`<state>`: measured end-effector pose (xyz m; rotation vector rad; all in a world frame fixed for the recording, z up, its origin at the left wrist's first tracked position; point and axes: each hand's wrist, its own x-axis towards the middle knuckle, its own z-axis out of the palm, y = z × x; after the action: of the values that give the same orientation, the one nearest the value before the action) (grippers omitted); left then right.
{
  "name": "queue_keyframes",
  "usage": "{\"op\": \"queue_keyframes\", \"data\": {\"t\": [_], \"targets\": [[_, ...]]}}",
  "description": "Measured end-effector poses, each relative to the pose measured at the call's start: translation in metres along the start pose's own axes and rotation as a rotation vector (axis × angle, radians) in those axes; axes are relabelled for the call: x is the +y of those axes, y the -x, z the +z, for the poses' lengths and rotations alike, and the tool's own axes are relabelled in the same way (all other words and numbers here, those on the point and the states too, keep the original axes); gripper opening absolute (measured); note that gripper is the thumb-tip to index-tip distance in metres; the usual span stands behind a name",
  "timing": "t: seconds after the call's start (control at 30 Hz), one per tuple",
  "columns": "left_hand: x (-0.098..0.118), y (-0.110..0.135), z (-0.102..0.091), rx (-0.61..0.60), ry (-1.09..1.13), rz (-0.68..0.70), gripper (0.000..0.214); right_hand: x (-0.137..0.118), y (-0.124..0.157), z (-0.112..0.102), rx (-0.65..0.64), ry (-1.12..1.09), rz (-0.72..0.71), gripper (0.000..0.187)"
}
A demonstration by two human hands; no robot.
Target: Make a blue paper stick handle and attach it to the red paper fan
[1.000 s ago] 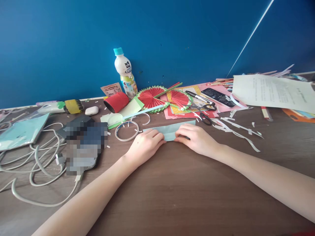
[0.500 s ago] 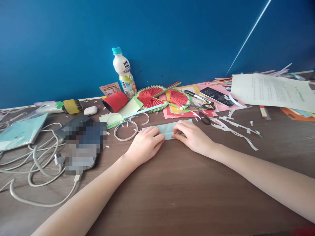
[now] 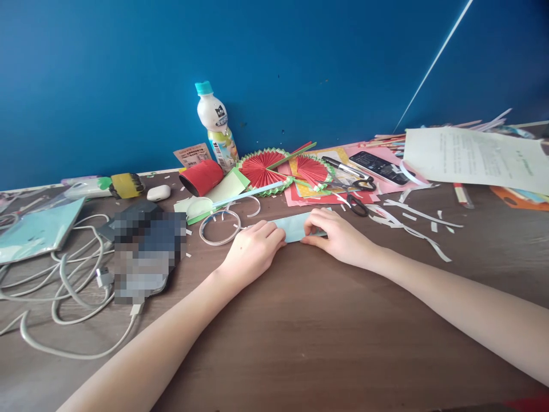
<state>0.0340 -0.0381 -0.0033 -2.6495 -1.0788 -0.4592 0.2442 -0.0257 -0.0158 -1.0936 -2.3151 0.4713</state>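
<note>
A narrow piece of light blue paper (image 3: 295, 227) lies on the brown table between my two hands. My left hand (image 3: 256, 246) is closed on its left end, fingers curled and pressed together at the near edge. With thumb and fingertips, my right hand (image 3: 334, 237) pinches the right part of the paper. Parts of both ends are hidden under the hands. Just left of my left hand lies a roll of tape (image 3: 220, 243). Beyond the paper are two pleated red paper fans (image 3: 263, 171) with green and white edges, and black-handled scissors (image 3: 358, 204).
A bottle (image 3: 218, 129) stands against the blue wall, beside a red paper tube (image 3: 202, 178). White paper scraps (image 3: 414, 229) are scattered at right, near a phone (image 3: 381, 167) and a printed sheet (image 3: 476, 160). Cables (image 3: 72, 315) and a pixelated device (image 3: 148, 257) lie at left.
The near edge of the blue paper looks turned over a little further, leaving the strip narrower. Both hands have shifted only slightly and keep their hold.
</note>
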Motion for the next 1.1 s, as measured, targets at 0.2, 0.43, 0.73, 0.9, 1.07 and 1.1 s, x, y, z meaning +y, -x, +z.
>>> {"op": "queue_keyframes", "data": {"t": [0.2,0.43,0.73,0.9,1.07,1.1], "targets": [[0.000,-0.003,0.001,-0.048,0.133,-0.125,0.014,-0.005,-0.001,-0.001,0.001,0.006,0.041,0.019],[-0.001,-0.003,0.002,-0.086,0.229,-0.165,0.011,-0.003,-0.001,0.001,-0.018,-0.024,0.109,0.017],[-0.005,-0.001,0.004,0.000,0.054,-0.033,0.022,-0.003,-0.004,0.001,0.006,-0.041,0.115,0.017],[-0.009,0.000,0.004,-0.022,0.090,-0.021,0.014,-0.002,-0.004,0.001,-0.001,-0.035,0.105,0.018],[-0.010,0.001,0.004,-0.023,0.101,-0.037,0.012,-0.001,-0.003,0.001,0.025,-0.029,0.060,0.018],[-0.010,0.001,0.005,-0.021,0.098,-0.043,0.013,-0.001,-0.002,0.000,0.036,-0.025,0.049,0.019]]}}
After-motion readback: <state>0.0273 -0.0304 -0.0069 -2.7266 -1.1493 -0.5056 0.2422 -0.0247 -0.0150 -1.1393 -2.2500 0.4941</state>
